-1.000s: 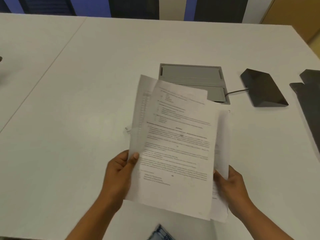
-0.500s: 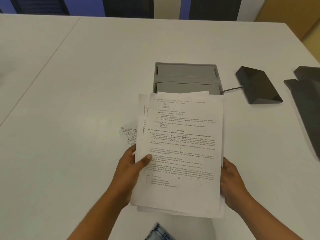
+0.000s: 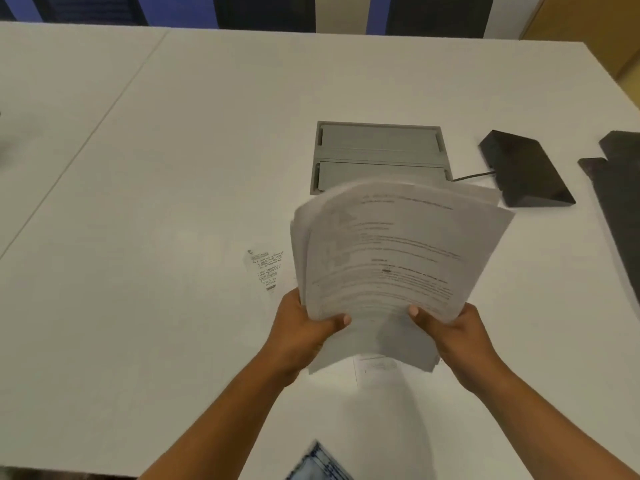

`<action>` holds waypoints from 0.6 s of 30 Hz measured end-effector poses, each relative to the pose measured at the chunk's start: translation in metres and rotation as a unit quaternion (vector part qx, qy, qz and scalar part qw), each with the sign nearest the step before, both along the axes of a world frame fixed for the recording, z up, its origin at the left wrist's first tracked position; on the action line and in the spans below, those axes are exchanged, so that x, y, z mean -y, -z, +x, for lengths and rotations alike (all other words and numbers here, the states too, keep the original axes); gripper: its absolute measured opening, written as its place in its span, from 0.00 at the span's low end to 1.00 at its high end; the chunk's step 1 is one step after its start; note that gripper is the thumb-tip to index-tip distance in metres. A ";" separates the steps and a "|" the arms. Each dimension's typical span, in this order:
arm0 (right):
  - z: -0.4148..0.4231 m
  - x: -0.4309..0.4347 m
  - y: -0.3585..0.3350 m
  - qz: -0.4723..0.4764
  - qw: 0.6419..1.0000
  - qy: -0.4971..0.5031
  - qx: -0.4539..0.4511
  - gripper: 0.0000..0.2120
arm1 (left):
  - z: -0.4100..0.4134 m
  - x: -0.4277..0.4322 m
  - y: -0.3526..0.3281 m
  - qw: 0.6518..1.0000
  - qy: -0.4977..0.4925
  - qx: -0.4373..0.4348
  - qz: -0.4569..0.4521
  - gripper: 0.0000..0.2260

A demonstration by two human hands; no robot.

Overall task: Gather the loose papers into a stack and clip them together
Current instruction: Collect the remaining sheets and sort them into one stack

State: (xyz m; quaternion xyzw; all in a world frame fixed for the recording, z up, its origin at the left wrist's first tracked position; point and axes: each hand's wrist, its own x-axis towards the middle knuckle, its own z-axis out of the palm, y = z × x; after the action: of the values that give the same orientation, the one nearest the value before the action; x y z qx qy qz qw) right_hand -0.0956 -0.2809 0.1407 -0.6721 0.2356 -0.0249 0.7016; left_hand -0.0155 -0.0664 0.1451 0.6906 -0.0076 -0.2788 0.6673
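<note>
A stack of printed white papers is lifted above the white table, tilted away from me and blurred by motion. My left hand grips its lower left edge, thumb on top. My right hand grips the lower right edge, thumb on the top sheet. The sheets are roughly squared, with some edges fanned at the top. One more sheet lies flat on the table beneath the stack. A small printed receipt lies on the table to the left of the stack. No clip is visible.
A grey recessed cable box sits in the table behind the papers. A black wedge-shaped device with a cable lies to its right. Dark flat objects reach in from the right edge. A seam runs across the table at left.
The papers went from lying low and flat in my hands to raised and tilted forward. Both hands slid to the bottom edge, and a sheet under the stack became visible.
</note>
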 end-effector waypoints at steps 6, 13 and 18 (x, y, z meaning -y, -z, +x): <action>0.008 0.001 0.002 -0.016 0.999 0.028 0.003 0.13 | 0.006 0.010 0.009 0.994 -0.103 0.043 -0.003 0.15; 0.001 0.004 0.015 -0.032 0.999 -0.011 -0.005 0.17 | 0.003 0.011 0.026 0.997 -0.055 0.040 0.036 0.07; -0.016 0.011 0.039 -0.044 0.997 -0.038 -0.054 0.16 | -0.001 0.010 0.035 0.998 -0.055 0.011 0.026 0.06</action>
State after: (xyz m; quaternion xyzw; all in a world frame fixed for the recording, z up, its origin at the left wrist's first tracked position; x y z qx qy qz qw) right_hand -0.1115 -0.2923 0.1013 -0.7111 0.2455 0.0278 0.6583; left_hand -0.0164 -0.0764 0.1100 0.7099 0.0302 -0.2348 0.6634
